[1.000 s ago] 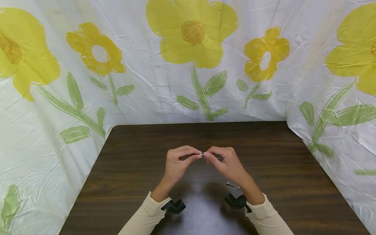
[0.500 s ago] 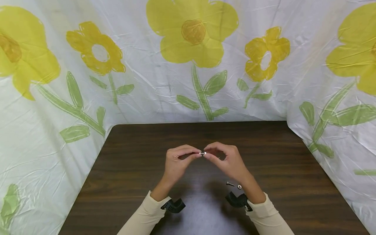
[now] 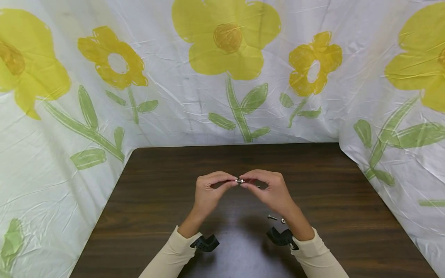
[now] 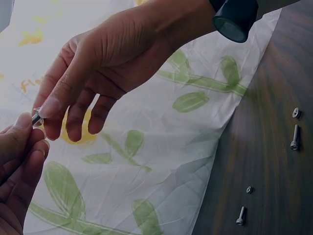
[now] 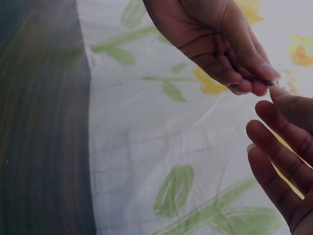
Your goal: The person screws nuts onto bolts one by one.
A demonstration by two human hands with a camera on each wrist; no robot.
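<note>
Over the middle of the table both hands meet at one small metal bolt (image 3: 238, 181). My left hand (image 3: 208, 193) pinches the bolt between thumb and fingertips; it also shows in the left wrist view at the lower left. A nut (image 3: 242, 181) sits around the bolt's right part. My right hand (image 3: 272, 191) has thumb and index finger on either side of this nut, pinching it. Its other fingers (image 5: 281, 161) hang apart in the right wrist view. Fingertips partly hide the bolt and nut in both wrist views.
On the dark wooden table (image 3: 156, 208) lie a larger bolt (image 4: 295, 138) with a nut (image 4: 297, 112) beside it, and a smaller bolt (image 4: 241, 216) with a smaller nut (image 4: 250, 189). A flower-printed white sheet (image 3: 167, 116) hangs around the table.
The right fingertips have shifted slightly around the nut, first covering it, then parting and coming back near it. More of the bolt and nut shows than a second ago. The left hand stays nearly still.
</note>
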